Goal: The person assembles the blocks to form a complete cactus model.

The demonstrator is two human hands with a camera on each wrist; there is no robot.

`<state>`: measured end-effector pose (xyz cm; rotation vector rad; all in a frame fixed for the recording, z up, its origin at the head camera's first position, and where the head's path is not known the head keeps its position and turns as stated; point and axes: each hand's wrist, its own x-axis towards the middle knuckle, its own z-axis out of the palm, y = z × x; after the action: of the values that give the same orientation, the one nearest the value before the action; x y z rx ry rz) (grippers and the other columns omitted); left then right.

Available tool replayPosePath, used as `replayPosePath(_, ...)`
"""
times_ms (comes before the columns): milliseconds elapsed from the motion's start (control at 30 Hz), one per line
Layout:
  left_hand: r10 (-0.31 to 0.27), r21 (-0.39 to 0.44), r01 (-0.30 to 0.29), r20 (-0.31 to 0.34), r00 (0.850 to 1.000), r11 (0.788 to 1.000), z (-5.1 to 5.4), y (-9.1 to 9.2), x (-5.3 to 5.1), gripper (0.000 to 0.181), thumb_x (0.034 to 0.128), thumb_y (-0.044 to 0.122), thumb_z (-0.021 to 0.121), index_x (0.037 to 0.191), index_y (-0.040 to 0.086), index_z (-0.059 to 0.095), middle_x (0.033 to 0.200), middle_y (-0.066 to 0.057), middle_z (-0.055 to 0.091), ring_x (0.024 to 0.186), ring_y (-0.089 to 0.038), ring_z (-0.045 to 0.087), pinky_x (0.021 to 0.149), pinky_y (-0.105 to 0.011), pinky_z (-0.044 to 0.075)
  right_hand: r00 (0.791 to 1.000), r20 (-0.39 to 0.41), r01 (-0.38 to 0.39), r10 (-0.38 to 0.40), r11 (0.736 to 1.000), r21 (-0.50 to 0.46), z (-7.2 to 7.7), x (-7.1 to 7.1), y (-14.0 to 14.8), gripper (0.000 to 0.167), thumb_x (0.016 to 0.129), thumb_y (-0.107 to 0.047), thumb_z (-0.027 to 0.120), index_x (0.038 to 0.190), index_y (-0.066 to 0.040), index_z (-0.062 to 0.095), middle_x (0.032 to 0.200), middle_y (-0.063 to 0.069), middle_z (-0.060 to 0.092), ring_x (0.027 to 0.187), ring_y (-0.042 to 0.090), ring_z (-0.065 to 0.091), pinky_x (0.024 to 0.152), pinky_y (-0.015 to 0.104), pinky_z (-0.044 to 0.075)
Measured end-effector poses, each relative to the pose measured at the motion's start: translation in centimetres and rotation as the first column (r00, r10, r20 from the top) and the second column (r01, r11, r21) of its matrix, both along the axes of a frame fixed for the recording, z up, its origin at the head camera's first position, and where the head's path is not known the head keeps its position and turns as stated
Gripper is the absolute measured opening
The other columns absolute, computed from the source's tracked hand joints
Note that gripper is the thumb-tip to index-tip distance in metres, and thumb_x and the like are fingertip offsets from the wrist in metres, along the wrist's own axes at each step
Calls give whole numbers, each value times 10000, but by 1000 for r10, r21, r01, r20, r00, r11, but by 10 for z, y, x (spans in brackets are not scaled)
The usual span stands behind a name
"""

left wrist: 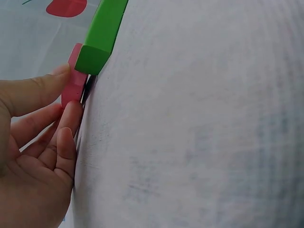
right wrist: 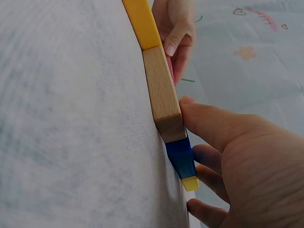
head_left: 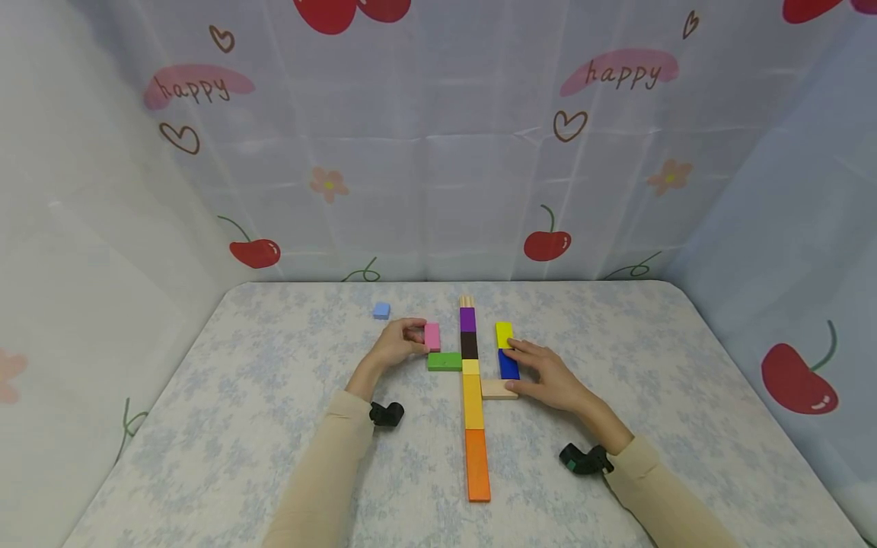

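My left hand [head_left: 397, 342] pinches a pink block [head_left: 432, 336] between thumb and fingers. The pink block stands against the far side of a green block [head_left: 444, 362], at its left part. In the left wrist view the thumb lies on the pink block [left wrist: 75, 85], beside the green block's end [left wrist: 97, 47]. My right hand [head_left: 551, 377] touches the blocks on the right with fairly straight fingers. Its thumb lies at a plain wooden block [head_left: 496, 390]; its fingertips are by a blue block [head_left: 508, 365] and a yellow block [head_left: 504, 335].
A long column runs down the middle: pale sticks [head_left: 467, 301], a purple block [head_left: 467, 320], a dark block [head_left: 469, 345], yellow-orange blocks [head_left: 473, 399] and an orange block [head_left: 477, 464]. A light-blue block [head_left: 381, 310] lies apart at the back left. The patterned tabletop [head_left: 226, 426] meets a curtain behind.
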<state>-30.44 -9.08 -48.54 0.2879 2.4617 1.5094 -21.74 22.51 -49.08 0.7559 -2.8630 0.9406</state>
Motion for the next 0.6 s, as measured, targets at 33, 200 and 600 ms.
replayPosePath(33, -2, -2, 2, 1, 1000, 1000, 0, 0, 0, 535, 852, 20, 720, 1363, 55, 567, 947, -103, 636, 840, -181, 555, 673, -259, 437, 1000, 0, 0, 0, 1000, 1, 0, 0, 0, 603, 877, -290, 728, 1391, -35, 543, 1514, 212, 412, 1402, 443, 346, 1113, 676, 223)
replayPosePath(200, -7, -6, 7, 1, 1000, 1000, -1, 0, 0, 533, 856, 22, 720, 1365, 65, 566, 957, -107, 638, 854, -185, 561, 695, -256, 440, 1000, -1, 0, 0, 1000, 2, 0, 0, 0, 604, 878, -290, 727, 1392, -33, 541, 1515, 214, 411, 1403, 444, 344, 1114, 679, 216)
replayPosePath(600, -29, -5, 29, 7, 1000, 1000, 0, -1, 1, 545, 858, 27, 714, 1377, 48, 550, 992, -110, 626, 891, -184, 552, 727, -252, 430, 1000, 8, 5, -5, 1000, -2, 0, 1, 0, 608, 882, -298, 723, 1399, -40, 535, 1519, 210, 405, 1409, 440, 338, 1120, 680, 199)
